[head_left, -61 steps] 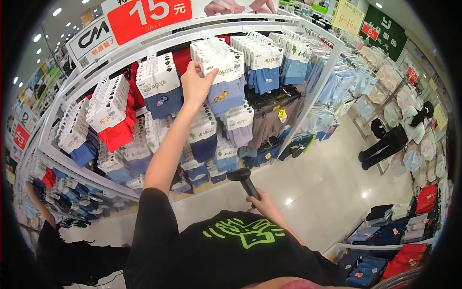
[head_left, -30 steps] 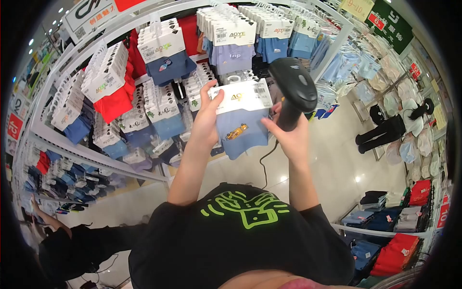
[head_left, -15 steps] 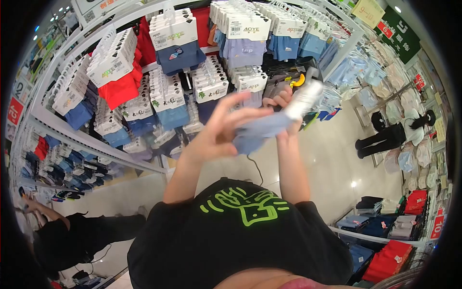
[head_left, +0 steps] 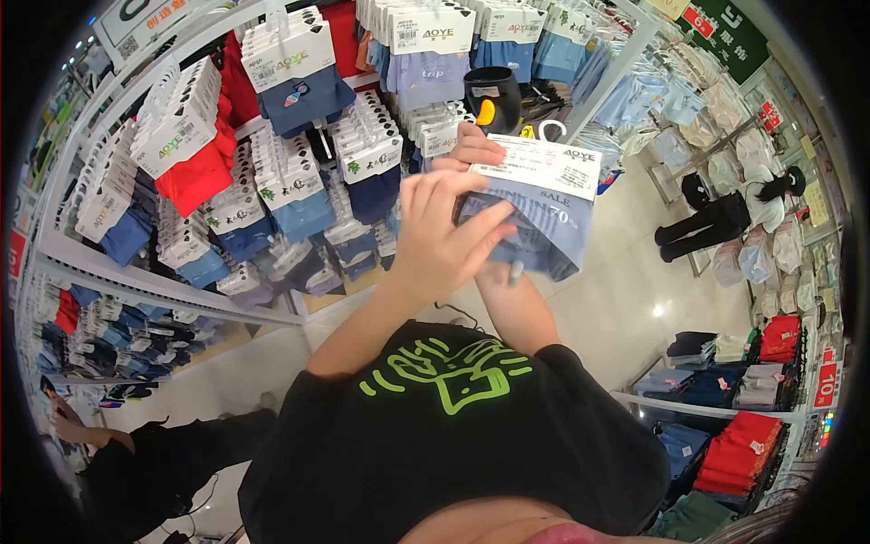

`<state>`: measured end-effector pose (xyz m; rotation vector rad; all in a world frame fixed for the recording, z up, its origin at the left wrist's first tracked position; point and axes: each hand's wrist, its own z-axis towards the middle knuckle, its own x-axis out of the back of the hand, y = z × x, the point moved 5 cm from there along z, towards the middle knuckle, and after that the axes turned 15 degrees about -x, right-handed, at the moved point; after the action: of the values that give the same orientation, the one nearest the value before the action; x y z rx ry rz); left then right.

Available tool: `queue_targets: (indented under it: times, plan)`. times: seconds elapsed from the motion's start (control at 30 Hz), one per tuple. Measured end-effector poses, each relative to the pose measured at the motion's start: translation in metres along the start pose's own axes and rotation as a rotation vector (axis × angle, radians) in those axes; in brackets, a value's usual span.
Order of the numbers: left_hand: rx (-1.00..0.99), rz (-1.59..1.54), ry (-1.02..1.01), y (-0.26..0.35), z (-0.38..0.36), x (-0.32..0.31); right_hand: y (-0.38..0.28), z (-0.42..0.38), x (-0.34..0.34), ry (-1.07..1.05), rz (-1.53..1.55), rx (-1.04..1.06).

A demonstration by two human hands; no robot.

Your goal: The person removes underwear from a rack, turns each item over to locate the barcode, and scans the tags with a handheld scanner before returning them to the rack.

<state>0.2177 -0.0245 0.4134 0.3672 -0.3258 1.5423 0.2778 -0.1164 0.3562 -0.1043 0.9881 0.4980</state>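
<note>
A pair of blue underpants (head_left: 557,227) hangs from a white printed card with a white plastic hook, held up in front of my chest. "SALE" and "70" are printed on the fabric, and its lower part is bent and blurred. My left hand (head_left: 444,222) grips the fabric at its left side, fingers across the front. Behind the pack, my right hand (head_left: 473,148) holds it at the card's left end; only some of its fingers show, the palm being hidden.
Racks of carded underwear (head_left: 290,63) fill the front and left. A black mug-shaped object (head_left: 492,95) with a yellow part stands beyond my hands. Folded clothes (head_left: 743,453) lie on shelves at right. One person (head_left: 725,213) stands at far right, another (head_left: 154,453) at lower left.
The underpants have swung from a slanted, edge-on pose to face me, so the card's print shows. My left hand has shifted slightly right across the fabric. The view has shifted slightly.
</note>
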Motion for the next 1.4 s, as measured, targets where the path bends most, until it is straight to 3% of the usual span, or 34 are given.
queue_targets:
  times: [0.1, 0.23, 0.3, 0.37, 0.43, 0.73, 0.83, 0.9, 0.93, 1.0, 1.27, 1.33, 1.37, 1.4]
  plan:
    - [-0.029, -0.001, -0.034, -0.007, 0.014, 0.006, 0.006, -0.004, 0.011, 0.058, -0.082, 0.009]
    - [0.109, -0.228, -0.025, -0.027, 0.013, 0.003, 0.012, -0.010, 0.025, 0.143, -0.190, 0.015]
    - [0.389, -0.606, -0.015, -0.047, 0.009, -0.007, 0.018, -0.013, 0.035, 0.189, -0.248, 0.015]
    - [0.449, -0.757, 0.006, -0.058, 0.010, -0.011, 0.023, -0.015, 0.044, 0.231, -0.295, 0.020]
    - [0.796, -1.064, -0.173, -0.066, 0.004, -0.022, 0.027, -0.018, 0.052, 0.263, -0.320, 0.016]
    - [0.938, -1.181, -0.237, -0.068, -0.001, -0.024, 0.032, -0.023, 0.065, 0.331, -0.383, 0.006]
    - [0.940, -1.202, -0.229, -0.070, -0.007, -0.028, 0.032, -0.026, 0.067, 0.342, -0.388, 0.004]
    - [0.515, -1.110, -0.101, -0.073, -0.005, -0.027, 0.031, -0.027, 0.067, 0.344, -0.395, 0.006]
    - [0.515, -1.110, -0.100, -0.070, -0.008, -0.026, 0.029, -0.027, 0.065, 0.345, -0.389, 0.007]
    - [0.202, -0.568, -0.217, -0.046, -0.005, -0.011, 0.027, -0.029, 0.061, 0.354, -0.398, 0.010]
    - [0.029, -0.192, -0.264, -0.016, 0.004, 0.006, 0.023, -0.035, 0.057, 0.355, -0.371, 0.019]
    - [-0.033, -0.148, -0.188, -0.017, 0.004, 0.003, 0.022, -0.035, 0.057, 0.354, -0.370, 0.015]
    - [-0.033, -0.148, -0.188, -0.021, 0.002, 0.001, 0.023, -0.035, 0.057, 0.348, -0.369, 0.009]
    - [0.114, -0.288, -0.106, -0.031, -0.001, 0.000, 0.024, -0.035, 0.058, 0.348, -0.369, 0.006]
